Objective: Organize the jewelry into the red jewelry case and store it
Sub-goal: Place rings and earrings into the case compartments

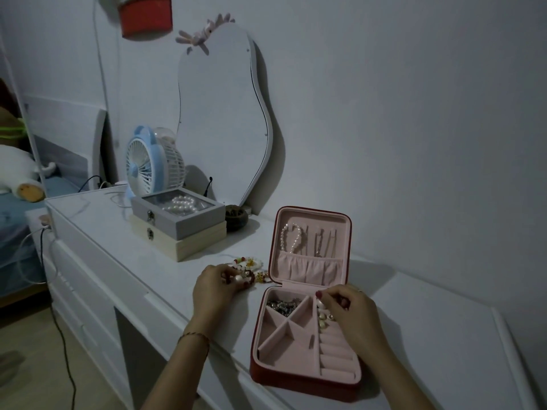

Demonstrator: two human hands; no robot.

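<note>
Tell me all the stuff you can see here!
Red jewelry case with pink lining: one, open, on the dresser's front.
White pearl strand: one, hanging in the case's lid.
Small silver metal pieces: several, in the case's back-left compartment.
Loose colourful jewelry pile: one, left of the case.
Grey glass-lidded box: one, pearls inside, stacked on a cream wooden box.
Blue and white desk fan: one, behind the boxes.
Wavy frameless mirror: one, leaning on the wall.
White dresser top: one.
Left hand: fingers pinching beads from the pile.
Right hand: fingers holding small jewelry over the ring rolls.
</note>
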